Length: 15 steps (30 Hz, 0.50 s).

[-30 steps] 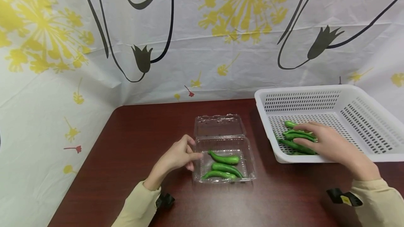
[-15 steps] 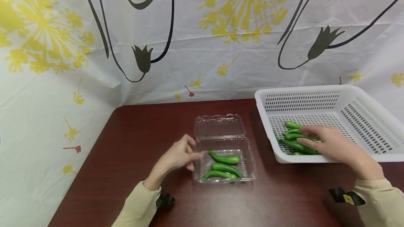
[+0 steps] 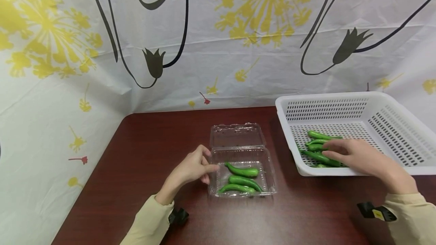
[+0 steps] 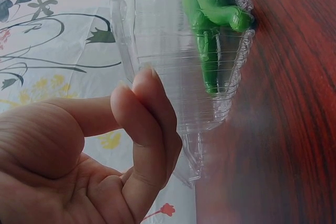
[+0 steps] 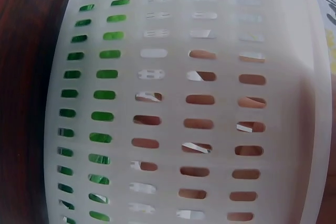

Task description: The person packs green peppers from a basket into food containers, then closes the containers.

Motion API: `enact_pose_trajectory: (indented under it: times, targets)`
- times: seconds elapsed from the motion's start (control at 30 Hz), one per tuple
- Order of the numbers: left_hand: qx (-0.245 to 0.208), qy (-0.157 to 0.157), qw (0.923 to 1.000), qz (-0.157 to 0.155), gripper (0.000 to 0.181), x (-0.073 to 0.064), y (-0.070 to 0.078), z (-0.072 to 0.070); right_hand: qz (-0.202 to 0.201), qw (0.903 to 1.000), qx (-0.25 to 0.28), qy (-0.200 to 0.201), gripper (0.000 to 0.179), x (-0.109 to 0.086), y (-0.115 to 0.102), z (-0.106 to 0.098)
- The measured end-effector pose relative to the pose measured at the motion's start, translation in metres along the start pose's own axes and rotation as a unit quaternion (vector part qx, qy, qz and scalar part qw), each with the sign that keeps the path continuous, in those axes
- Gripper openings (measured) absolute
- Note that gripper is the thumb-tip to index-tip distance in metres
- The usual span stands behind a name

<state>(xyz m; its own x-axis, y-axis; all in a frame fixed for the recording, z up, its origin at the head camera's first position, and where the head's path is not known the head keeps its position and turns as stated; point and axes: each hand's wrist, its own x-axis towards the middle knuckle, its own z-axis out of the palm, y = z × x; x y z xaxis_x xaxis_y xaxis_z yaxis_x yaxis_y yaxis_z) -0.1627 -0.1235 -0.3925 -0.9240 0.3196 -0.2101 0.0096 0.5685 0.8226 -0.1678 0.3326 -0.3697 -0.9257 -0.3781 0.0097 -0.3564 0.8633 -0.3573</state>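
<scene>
My left hand (image 3: 195, 165) pinches the left rim of a clear plastic clamshell box (image 3: 270, 162), thumb on the inner side. The box's lid (image 3: 236, 136) lies folded back. Three long green peppers (image 3: 242, 171) lie inside; the left wrist view shows the peppers (image 4: 210, 19) through the clear wall. My right hand (image 3: 362, 158) is inside the white basket (image 3: 289, 135), over several green peppers (image 3: 318, 157). Its thumb and fingertips are at one pepper's end; I cannot tell whether they grip it. The right wrist view shows the hand (image 5: 199, 124) only through the basket's slots.
The dark red table (image 3: 163, 139) bears the box at its middle and the basket at the right. A white patterned cloth (image 3: 204, 48) hangs behind and to the left. The basket's high slotted wall (image 5: 173, 87) fills the right wrist view.
My right hand has shifted slightly to the right and lower within the basket, uncovering more of the farthest pepper. The left hand and the box have stayed in place.
</scene>
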Motion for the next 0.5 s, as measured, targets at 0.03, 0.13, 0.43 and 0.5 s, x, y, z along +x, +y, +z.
enact_pose_trajectory:
  times: [0.03,0.13,0.43,0.5]
  targets:
    - [0.0,0.0,1.0,0.0,0.044,0.0,0.0001,0.0,0.0,1.0,0.0,-0.002,0.034,0.0,0.0002,-0.0002]
    - [-0.004,0.001,1.0,0.001,0.043,0.0001,-0.0001,0.0001,0.0,1.0,0.001,-0.007,0.032,-0.0008,0.0005,-0.0006]
    - [-0.005,0.002,1.0,0.003,0.043,0.0001,-0.0005,0.0002,0.017,0.9992,0.012,-0.033,0.035,-0.0029,0.0049,-0.0019]
    - [-0.004,0.002,1.0,0.002,0.043,0.0001,-0.0003,0.0003,0.018,0.9992,0.012,-0.035,0.034,-0.0028,0.0055,-0.0014]
